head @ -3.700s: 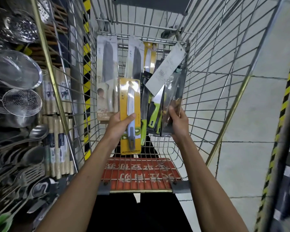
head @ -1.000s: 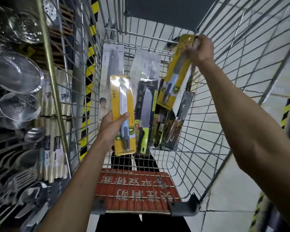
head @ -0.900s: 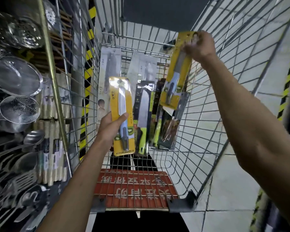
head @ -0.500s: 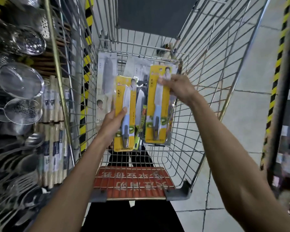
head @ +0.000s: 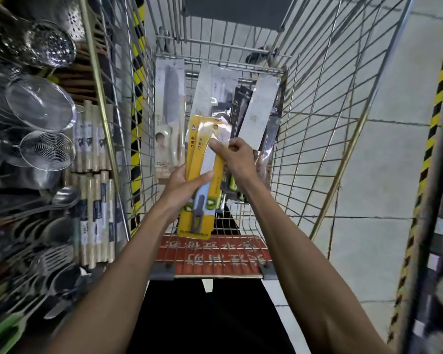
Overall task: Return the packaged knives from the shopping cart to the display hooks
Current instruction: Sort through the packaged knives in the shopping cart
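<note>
At frame centre, over the shopping cart (head: 317, 129), the left hand (head: 182, 186) grips two stacked yellow knife packs (head: 202, 221); the right hand (head: 241, 159) pinches their upper part.

Two yellow knife packs (head: 207, 162) stacked together, upright, held above shopping cart (head: 317, 123). Inside cart: grey knife packs (head: 169, 118), black knife packs (head: 241, 103), long white pack (head: 260, 111), standing, leaning on far wall.
</note>
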